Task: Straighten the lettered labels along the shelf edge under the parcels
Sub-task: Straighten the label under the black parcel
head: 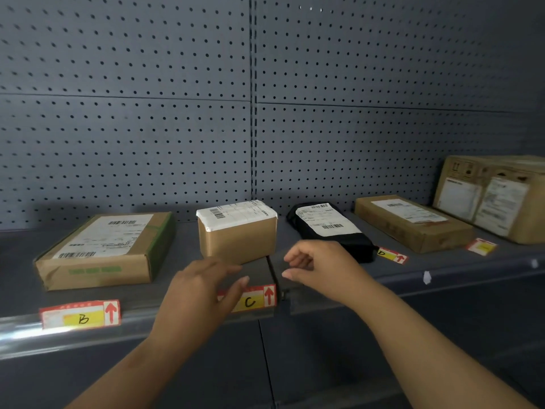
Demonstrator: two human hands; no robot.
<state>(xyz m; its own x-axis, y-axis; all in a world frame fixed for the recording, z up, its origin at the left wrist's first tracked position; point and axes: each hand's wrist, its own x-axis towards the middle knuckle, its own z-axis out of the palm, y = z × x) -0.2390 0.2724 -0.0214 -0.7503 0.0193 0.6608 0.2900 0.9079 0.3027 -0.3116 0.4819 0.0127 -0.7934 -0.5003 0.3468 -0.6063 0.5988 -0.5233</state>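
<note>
Red, white and yellow labels with red arrows lie along the front of a dark shelf (pixel 182 293). Label B (pixel 80 315) sits level under a flat brown parcel (pixel 106 249). Label C (pixel 256 299) lies under a small brown box (pixel 238 231); my left hand (pixel 200 290) covers its left end with fingers spread. My right hand (pixel 318 267) hovers just right of it, fingers loosely curled, holding nothing. Label D (pixel 392 255) lies askew beside a black parcel (pixel 330 228). A further label (pixel 481 246), its letter unreadable, is tilted in front of a long brown box (pixel 410 222).
A large cardboard box (pixel 495 196) stands at the far right. Grey pegboard (pixel 250 98) forms the back wall. A shiny rail (pixel 44 335) runs along the shelf's front edge on the left. A scrap of white (pixel 426 277) sits on the edge at right.
</note>
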